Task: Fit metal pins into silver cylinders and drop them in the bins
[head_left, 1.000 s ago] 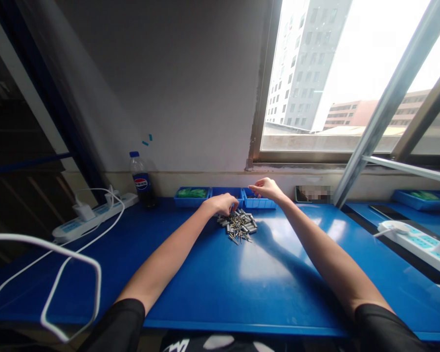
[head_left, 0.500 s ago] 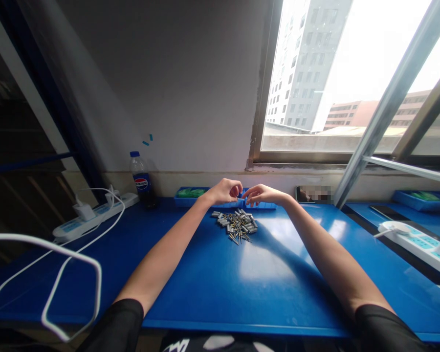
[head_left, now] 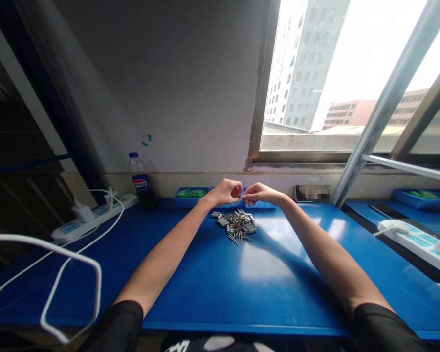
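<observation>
A heap of small metal parts (head_left: 237, 224), pins and short grey sleeves, lies on the blue table (head_left: 212, 278). Just above and behind the heap, my left hand (head_left: 224, 192) and my right hand (head_left: 258, 193) meet fingertip to fingertip. Both are pinched shut on something tiny between them, too small to name. A row of small blue trays (head_left: 191, 197) stands behind the hands against the wall; the left one holds green pieces.
A cola bottle (head_left: 140, 181) stands at the back left beside a white power strip (head_left: 91, 218) with plugs and white cables (head_left: 58, 264). Another power strip (head_left: 421, 244) and a blue tray (head_left: 421, 198) lie at the right. A window frame's slanted bar (head_left: 374, 127) rises at the right.
My left hand lifted from the heap and my right hand came back from the tray; they met above the heap, pinched together.
</observation>
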Tool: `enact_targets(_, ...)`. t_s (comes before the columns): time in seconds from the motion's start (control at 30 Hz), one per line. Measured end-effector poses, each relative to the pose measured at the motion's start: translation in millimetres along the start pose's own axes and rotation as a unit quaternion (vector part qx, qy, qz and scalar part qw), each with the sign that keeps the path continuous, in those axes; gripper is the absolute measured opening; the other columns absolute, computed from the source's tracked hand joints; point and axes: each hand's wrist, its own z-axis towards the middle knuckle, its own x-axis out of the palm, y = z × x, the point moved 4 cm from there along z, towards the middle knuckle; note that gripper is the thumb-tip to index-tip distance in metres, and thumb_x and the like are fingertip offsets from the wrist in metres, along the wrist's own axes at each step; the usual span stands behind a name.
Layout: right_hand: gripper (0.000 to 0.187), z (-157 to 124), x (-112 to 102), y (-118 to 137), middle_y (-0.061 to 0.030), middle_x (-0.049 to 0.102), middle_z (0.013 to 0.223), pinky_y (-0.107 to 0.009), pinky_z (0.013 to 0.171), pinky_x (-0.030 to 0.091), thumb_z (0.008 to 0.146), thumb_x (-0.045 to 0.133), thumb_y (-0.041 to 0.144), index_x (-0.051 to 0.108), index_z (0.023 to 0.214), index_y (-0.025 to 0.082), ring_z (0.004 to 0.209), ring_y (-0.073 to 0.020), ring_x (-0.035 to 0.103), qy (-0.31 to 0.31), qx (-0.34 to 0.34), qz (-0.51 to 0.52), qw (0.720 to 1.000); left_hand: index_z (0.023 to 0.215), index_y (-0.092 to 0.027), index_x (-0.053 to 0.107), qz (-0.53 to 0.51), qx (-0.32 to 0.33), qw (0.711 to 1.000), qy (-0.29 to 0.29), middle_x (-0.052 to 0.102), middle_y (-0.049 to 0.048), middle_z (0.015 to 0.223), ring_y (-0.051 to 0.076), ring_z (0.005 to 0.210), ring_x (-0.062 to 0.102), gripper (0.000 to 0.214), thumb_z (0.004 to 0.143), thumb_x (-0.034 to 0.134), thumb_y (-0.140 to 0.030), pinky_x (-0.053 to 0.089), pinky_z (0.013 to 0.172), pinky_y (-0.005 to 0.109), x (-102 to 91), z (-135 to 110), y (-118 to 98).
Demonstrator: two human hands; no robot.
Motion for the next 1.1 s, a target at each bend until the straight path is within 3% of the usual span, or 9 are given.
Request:
enact_targets(0.1, 0.049, 3, -6, -3, -0.0071, 0.075, 0.073, -0.025, 0.064, 0.052, 0.079, 0.076, 0.063, 0.076, 0.081, 0.013, 0.068, -0.0163, 0.068, -0.038, 0.002, -0.019, 0.999, 0.091, -0.015, 0.068, 0.027, -0.038, 0.999, 0.018, 0.069, 0.0003, 0.076, 0.013, 0.07, 0.065, 0.021, 0.072, 0.078, -0.02, 0.049, 0.063, 0.021, 2.7, -1, 5)
enact_targets(0.2, 0.039, 6, -18, -10, -0.0061, 0.073, 0.067, -0.025, 0.059, 0.05, 0.082, 0.075, 0.052, 0.074, 0.073, 0.014, 0.062, -0.016, 0.066, -0.113, 0.024, -0.059, 0.992, 0.086, -0.015, 0.071, 0.066, -0.065, 0.992, 0.084, 0.072, 0.0025, 0.078, 0.015, 0.072, 0.067, 0.016, 0.074, 0.078, -0.024, 0.049, 0.063, 0.021, 8.5, -4, 7)
enact_targets(0.33, 0.03, 5, -35, -20, -0.0061, 0.074, 0.067, -0.025, 0.056, 0.049, 0.082, 0.074, 0.043, 0.072, 0.068, 0.016, 0.06, -0.0172, 0.067, -0.25, 0.077, -0.142, 0.955, 0.087, -0.017, 0.075, 0.108, -0.068, 0.971, 0.2, 0.077, 0.0048, 0.087, 0.016, 0.077, 0.069, 0.016, 0.071, 0.077, -0.015, 0.05, 0.065, 0.021, 23.8, -10, 8)
enact_targets(0.43, 0.032, 3, -39, -23, -0.0072, 0.075, 0.069, -0.025, 0.057, 0.05, 0.084, 0.072, 0.044, 0.073, 0.068, 0.016, 0.061, -0.0179, 0.069, -0.291, 0.093, -0.15, 0.94, 0.09, -0.018, 0.077, 0.14, -0.072, 0.962, 0.225, 0.077, 0.0051, 0.089, 0.017, 0.076, 0.069, 0.024, 0.068, 0.075, -0.008, 0.049, 0.063, 0.021, 33.8, -11, 10)
enact_targets(0.7, 0.031, 3, -34, -21, -0.0077, 0.077, 0.072, -0.024, 0.058, 0.053, 0.085, 0.073, 0.044, 0.074, 0.073, 0.016, 0.062, -0.018, 0.071, -0.278, 0.099, -0.11, 0.949, 0.089, -0.02, 0.076, 0.16, -0.092, 0.959, 0.217, 0.076, 0.0055, 0.091, 0.018, 0.076, 0.068, 0.03, 0.064, 0.071, -0.004, 0.049, 0.063, 0.023, 42.1, -12, 16)
enact_targets(0.97, 0.029, 1, -36, -19, -0.0073, 0.078, 0.075, -0.021, 0.061, 0.054, 0.088, 0.068, 0.04, 0.075, 0.075, 0.015, 0.068, -0.0177, 0.074, -0.245, 0.109, -0.168, 0.949, 0.091, -0.018, 0.075, 0.131, -0.078, 0.969, 0.197, 0.075, 0.0036, 0.084, 0.016, 0.07, 0.067, 0.033, 0.063, 0.067, -0.001, 0.046, 0.058, 0.021, 32.9, -12, 14)
enact_targets(1.03, 0.022, -4, -39, -16, -0.0069, 0.077, 0.07, -0.022, 0.061, 0.054, 0.083, 0.073, 0.034, 0.074, 0.071, 0.015, 0.067, -0.0187, 0.074, -0.21, 0.12, -0.192, 0.951, 0.092, -0.017, 0.075, 0.111, -0.078, 0.972, 0.19, 0.075, 0.003, 0.083, 0.015, 0.07, 0.067, 0.032, 0.064, 0.067, -0.002, 0.046, 0.058, 0.02, 30.3, -11, 13)
enact_targets(1.1, 0.015, -9, -37, -15, -0.0067, 0.075, 0.065, -0.024, 0.06, 0.055, 0.076, 0.079, 0.028, 0.074, 0.069, 0.015, 0.065, -0.0201, 0.074, -0.125, 0.152, -0.224, 0.954, 0.093, -0.017, 0.075, 0.089, -0.078, 0.975, 0.19, 0.075, 0.0027, 0.083, 0.015, 0.071, 0.067, 0.031, 0.066, 0.068, -0.004, 0.046, 0.059, 0.019, 29.5, -11, 12)
